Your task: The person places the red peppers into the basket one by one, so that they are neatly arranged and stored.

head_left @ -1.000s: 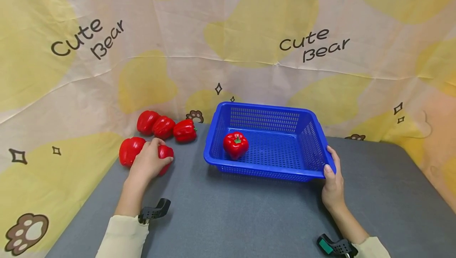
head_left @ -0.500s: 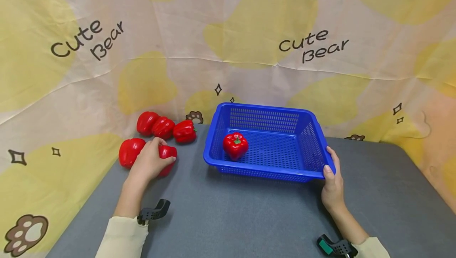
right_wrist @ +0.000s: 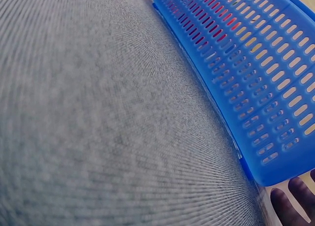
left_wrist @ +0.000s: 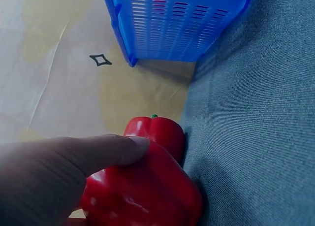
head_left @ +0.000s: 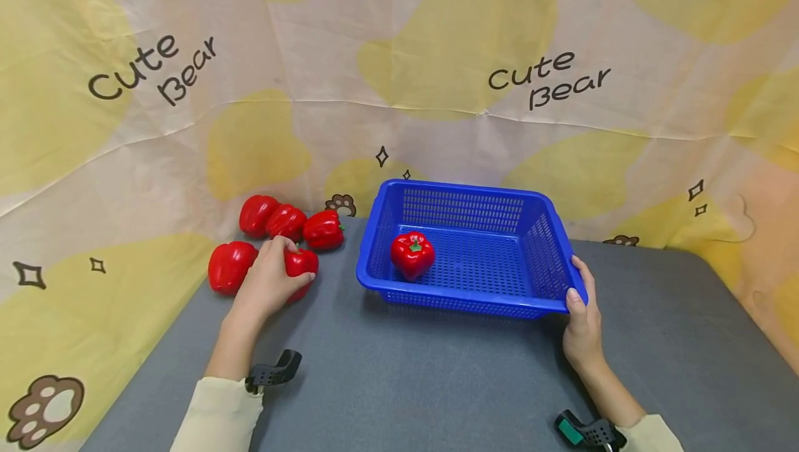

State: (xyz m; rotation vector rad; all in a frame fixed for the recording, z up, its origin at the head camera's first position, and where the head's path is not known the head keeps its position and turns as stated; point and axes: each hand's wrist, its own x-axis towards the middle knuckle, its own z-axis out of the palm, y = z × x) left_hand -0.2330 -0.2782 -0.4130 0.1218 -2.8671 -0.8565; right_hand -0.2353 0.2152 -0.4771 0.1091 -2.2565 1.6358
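With thumb and fingers around it, my left hand [head_left: 265, 280] grips a red bell pepper [head_left: 302, 265] at the left of the table. The left wrist view shows the thumb lying across this bell pepper [left_wrist: 147, 189]. My right hand [head_left: 583, 331] holds the right end of a blue plastic basket [head_left: 462, 303], thumb on the rim. Inside the basket, near its left end, one red bell pepper [head_left: 413, 256] sits with its green stem up. In the right wrist view, fingertips [right_wrist: 285, 209] show by the basket's corner.
Another red bell pepper [head_left: 231, 268] lies just left of my left hand. Behind stand three more: a left one [head_left: 257, 215], a middle one [head_left: 287, 223] and a right one [head_left: 323, 230]. A printed cloth [head_left: 437, 36] rises behind the grey table [head_left: 406, 376].
My left hand has shifted slightly right and away from me, and the gripped bell pepper has moved with it, apart from the one at its left. The right hand and basket stay put.
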